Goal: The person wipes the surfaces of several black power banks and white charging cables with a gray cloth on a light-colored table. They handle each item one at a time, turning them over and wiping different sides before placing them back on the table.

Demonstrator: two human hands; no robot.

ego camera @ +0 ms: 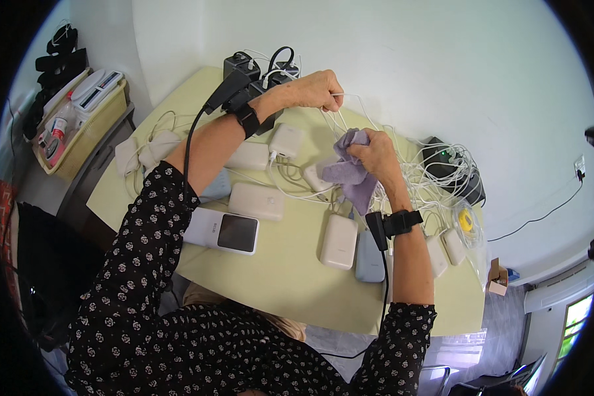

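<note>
My left hand [317, 91] is raised near the back of the table, its fingers closed on a white cable [351, 94]. To its right, my right hand [376, 151] grips a crumpled purple cloth [351, 171], which hangs over more white cables. Beneath the hands lie several power banks: a white one [285, 140] with a cable plugged in, a cream one [256, 201], another cream one [339, 241] and a blue one [370, 257]. A white device with a dark screen [237, 233] rests by my left forearm. The cloth partly covers one white power bank [319, 175].
Black multi-port chargers [242, 64] stand at the table's [287, 287] back left. Tangled white cables [425, 183] run to a black charger [438, 156] at the right. A yellow tape measure [465, 220] lies in clear plastic. At far left is a yellow basket [91, 131].
</note>
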